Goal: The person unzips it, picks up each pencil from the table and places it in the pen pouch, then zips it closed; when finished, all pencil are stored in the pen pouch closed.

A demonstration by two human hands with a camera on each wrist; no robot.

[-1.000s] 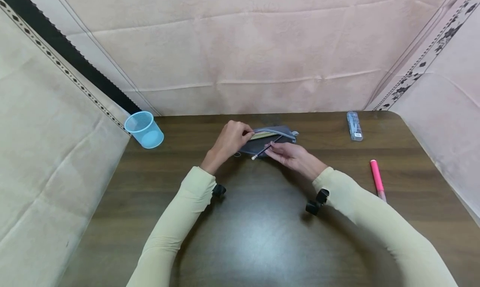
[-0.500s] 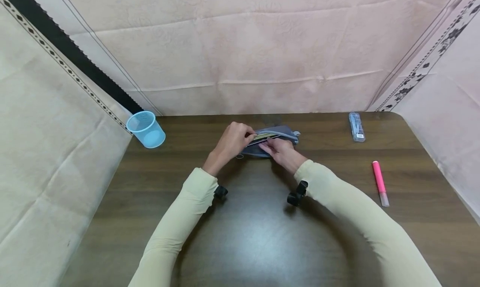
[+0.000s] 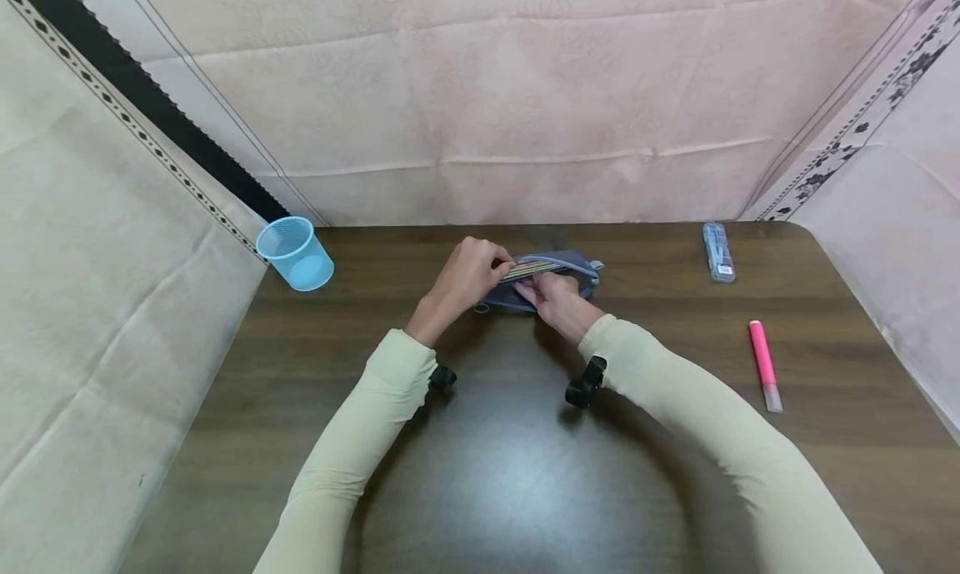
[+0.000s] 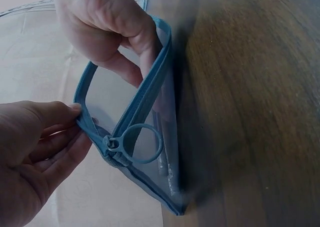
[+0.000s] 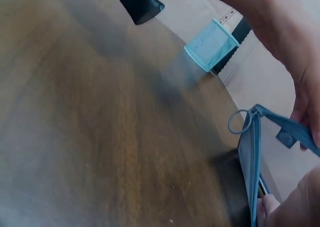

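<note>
A blue-grey zippered pencil pouch (image 3: 510, 297) with see-through sides lies on the table, its mouth spread wide. My left hand (image 3: 463, 281) pinches the far rim near the zip end, where a ring pull (image 4: 142, 144) dangles. The fingers of my right hand (image 3: 562, 301) reach down inside the mouth; their tips are hidden by the near wall, so whether they hold anything is unclear. Thin yellowish and dark stripes (image 3: 531, 269), like a row of pencils, show in the opening. Slim dark rods (image 4: 161, 147) appear dimly through the pouch's side in the left wrist view.
A light blue mesh-walled cup (image 3: 303, 266) stands at the table's back left corner. At the back right is a small blue packet (image 3: 718, 253), and a pink marker (image 3: 763, 361) lies nearer. Cloth hangs (image 3: 480, 141) behind the wooden table (image 3: 480, 474).
The right hand, which held a dark pencil with a white end over the pouch, has moved left and into its mouth; the pencil is out of sight. The left hand keeps its pinch.
</note>
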